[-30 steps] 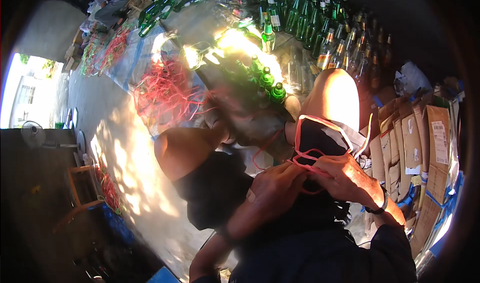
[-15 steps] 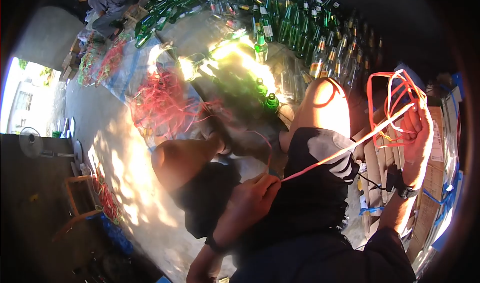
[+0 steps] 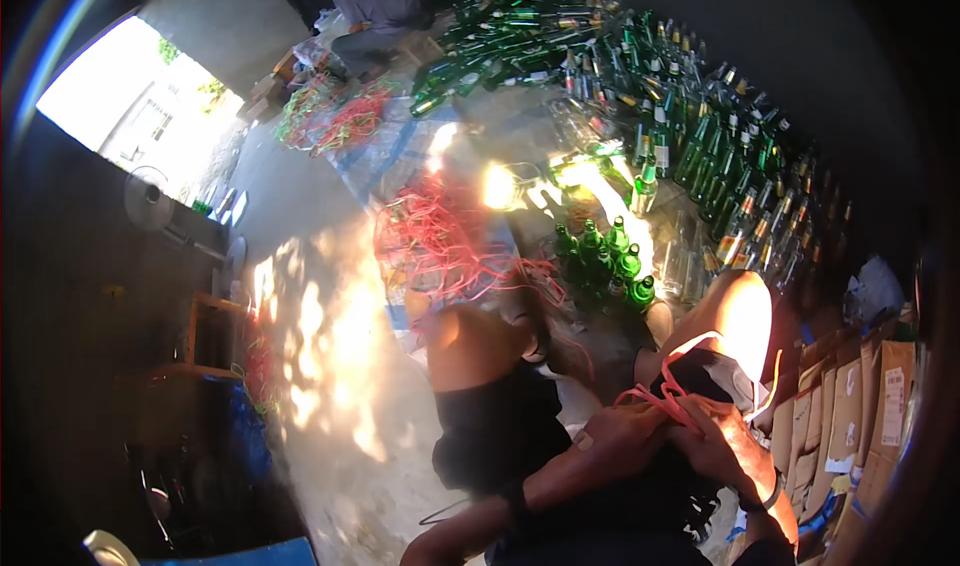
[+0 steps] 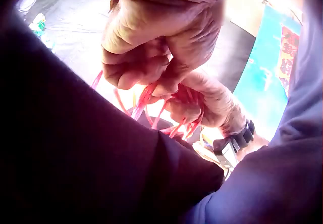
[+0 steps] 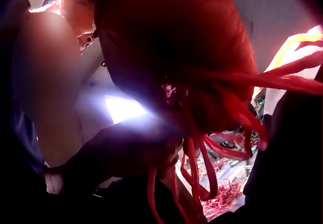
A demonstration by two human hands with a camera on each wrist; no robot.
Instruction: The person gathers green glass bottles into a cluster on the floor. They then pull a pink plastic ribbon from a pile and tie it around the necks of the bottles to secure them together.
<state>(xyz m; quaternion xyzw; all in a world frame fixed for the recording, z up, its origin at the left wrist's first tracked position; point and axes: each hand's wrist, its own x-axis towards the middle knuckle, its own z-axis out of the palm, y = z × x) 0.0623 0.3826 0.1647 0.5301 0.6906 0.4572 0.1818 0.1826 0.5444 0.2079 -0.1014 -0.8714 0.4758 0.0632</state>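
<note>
Over the lap, both hands meet at a looped bundle of pinkish-red plastic string (image 3: 672, 394). The left hand (image 3: 622, 440) pinches the string between thumb and curled fingers, as the left wrist view also shows of the string (image 4: 145, 98). Close against it, the right hand (image 3: 716, 438) grips the same bundle, strands running between its fingers. In the right wrist view several red strands (image 5: 209, 176) hang below the hands and others stretch to the right. One loose end lies across the right thigh. The crossing point of the strands is partly hidden by the fingers.
A tangled heap of red string (image 3: 440, 234) lies on the floor ahead. Small green bottles (image 3: 600, 256) stand between the knees and a large mass of bottles (image 3: 700, 146) behind. Flattened cardboard (image 3: 850, 406) leans at the right. Another person (image 3: 375, 11) sits at the back.
Half a second ago the right hand was raised far right with the looped string, a strand stretched taut to the left hand. Now both hands are together over the lap. The head view has shifted.
</note>
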